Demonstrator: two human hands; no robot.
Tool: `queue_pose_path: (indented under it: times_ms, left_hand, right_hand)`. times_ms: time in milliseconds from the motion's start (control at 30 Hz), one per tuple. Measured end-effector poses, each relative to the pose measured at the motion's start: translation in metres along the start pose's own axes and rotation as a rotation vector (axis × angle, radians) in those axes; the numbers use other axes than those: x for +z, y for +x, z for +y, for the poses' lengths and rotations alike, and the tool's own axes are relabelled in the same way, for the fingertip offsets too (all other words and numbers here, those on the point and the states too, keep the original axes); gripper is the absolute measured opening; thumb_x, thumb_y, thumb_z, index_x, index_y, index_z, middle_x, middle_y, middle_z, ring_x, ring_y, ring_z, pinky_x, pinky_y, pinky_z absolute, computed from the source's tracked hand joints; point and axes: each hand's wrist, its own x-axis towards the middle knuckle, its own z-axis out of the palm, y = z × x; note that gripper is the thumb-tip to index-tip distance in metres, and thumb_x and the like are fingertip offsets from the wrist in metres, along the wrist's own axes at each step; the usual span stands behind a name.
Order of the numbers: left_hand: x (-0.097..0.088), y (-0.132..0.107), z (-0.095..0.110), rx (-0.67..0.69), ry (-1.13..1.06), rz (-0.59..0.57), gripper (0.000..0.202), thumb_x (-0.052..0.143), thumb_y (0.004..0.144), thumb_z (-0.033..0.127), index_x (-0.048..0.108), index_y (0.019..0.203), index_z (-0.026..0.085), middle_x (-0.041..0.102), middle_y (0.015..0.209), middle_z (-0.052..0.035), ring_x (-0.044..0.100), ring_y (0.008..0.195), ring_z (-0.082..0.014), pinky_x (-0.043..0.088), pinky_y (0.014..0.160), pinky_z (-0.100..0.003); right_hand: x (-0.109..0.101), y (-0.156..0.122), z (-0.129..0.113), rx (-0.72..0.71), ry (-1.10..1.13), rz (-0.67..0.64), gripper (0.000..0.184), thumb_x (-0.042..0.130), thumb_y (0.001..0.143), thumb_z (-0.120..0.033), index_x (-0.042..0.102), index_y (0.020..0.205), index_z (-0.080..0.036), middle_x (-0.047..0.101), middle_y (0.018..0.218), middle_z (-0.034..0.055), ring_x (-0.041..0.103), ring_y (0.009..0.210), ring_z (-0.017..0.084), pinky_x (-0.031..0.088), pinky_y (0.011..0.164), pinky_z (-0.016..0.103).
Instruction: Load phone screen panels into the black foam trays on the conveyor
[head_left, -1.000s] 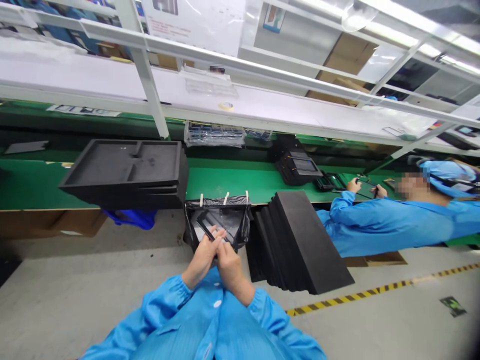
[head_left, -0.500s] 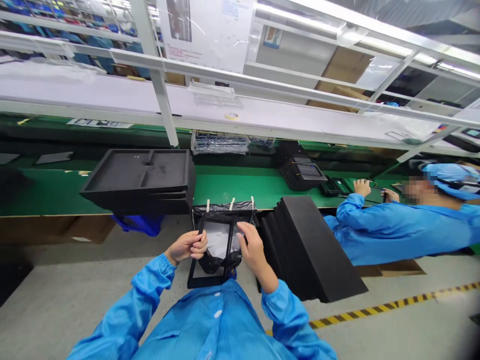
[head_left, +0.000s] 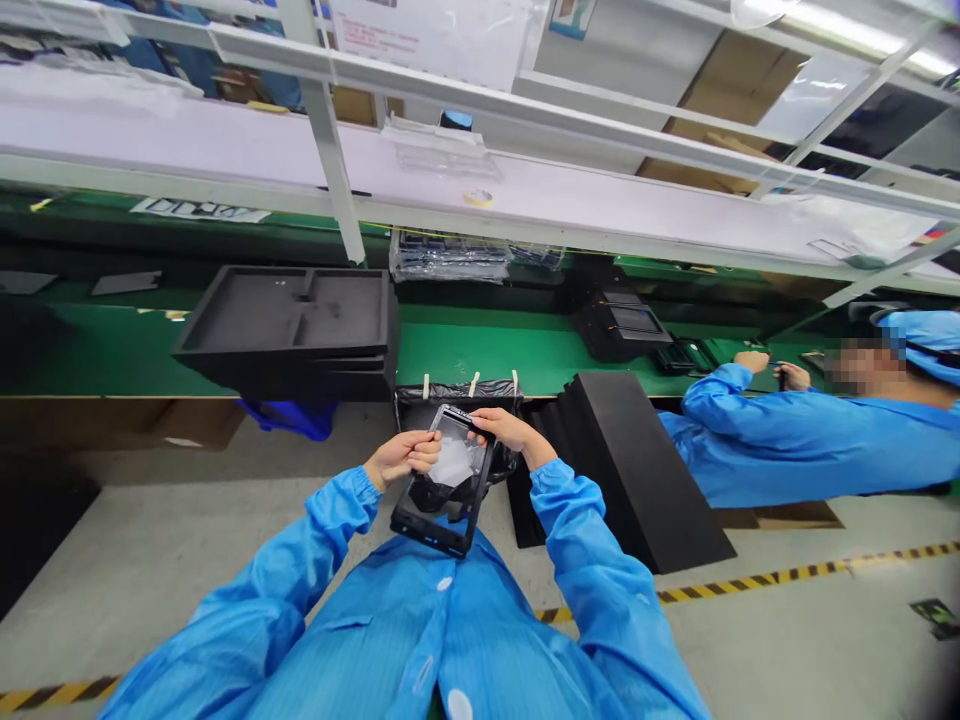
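Closer in than half a second ago, the right hand [head_left: 510, 430] now pinches the black frame [head_left: 429, 532] at its upper right corner; the left hand [head_left: 405, 457] curls around its left edge, near the bag-lined bin [head_left: 450, 391]. Repositioning seems underway, calling for an even two-handed hold.

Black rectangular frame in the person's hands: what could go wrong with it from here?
The left hand and right hand hold the black rectangular frame near its upper end, so it might swing or slip. It overlaps the bag-lined bin in view, so a dropped frame could land there. Its lower end, close to the blue smock, might rub or snag.
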Motion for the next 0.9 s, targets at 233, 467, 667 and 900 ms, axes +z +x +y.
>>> queue_pose_path:
  times_ms: [233, 467, 667, 900]
  left_hand:
    - [0.004, 0.01, 0.0, -0.052, -0.111, 0.099, 0.029, 0.032, 0.104, 0.013, 0.054, 0.086, 0.013, 0.032, 0.062, 0.0064, 0.037, 0.043, -0.0052, 0.031, 0.037, -0.009]
    - [0.012, 0.017, -0.003, -0.026, -0.199, 0.154, 0.033, 0.027, 0.107, 0.016, 0.051, 0.085, 0.014, 0.034, 0.062, 0.0063, 0.038, 0.042, -0.0044, 0.033, 0.037, -0.009]
    - [0.012, 0.025, -0.006, 0.024, -0.294, 0.222, 0.035, 0.024, 0.107, 0.015, 0.04, 0.076, 0.02, 0.034, 0.062, 0.0067, 0.04, 0.042, -0.0042, 0.038, 0.039, -0.01]
    - [0.014, 0.02, -0.015, 0.073, -0.277, 0.246, 0.033, 0.026, 0.107, 0.016, 0.05, 0.085, 0.014, 0.038, 0.063, 0.0059, 0.044, 0.045, -0.0039, 0.042, 0.042, -0.009]
  right_hand:
    - [-0.01, 0.007, 0.018, 0.064, 0.05, 0.005, 0.04, 0.081, 0.076, -0.042, 0.071, 0.1, -0.012, 0.071, 0.074, 0.0011, 0.053, 0.054, 0.008, 0.048, 0.051, 0.022]
    - [0.001, -0.005, 0.025, -0.028, -0.351, 0.369, 0.036, 0.069, 0.088, -0.036, 0.069, 0.118, -0.016, 0.073, 0.114, 0.0131, 0.068, 0.098, 0.023, 0.055, 0.094, 0.045]
    - [0.061, -0.06, 0.026, -0.4, -0.581, 0.229, 0.037, 0.058, 0.097, -0.037, 0.065, 0.13, -0.021, 0.07, 0.128, 0.0115, 0.063, 0.12, 0.023, 0.048, 0.108, 0.042]
    - [0.097, -0.09, 0.034, -0.244, -0.508, -0.073, 0.034, 0.067, 0.093, -0.036, 0.07, 0.122, -0.019, 0.076, 0.115, 0.0083, 0.07, 0.103, 0.022, 0.052, 0.093, 0.033]
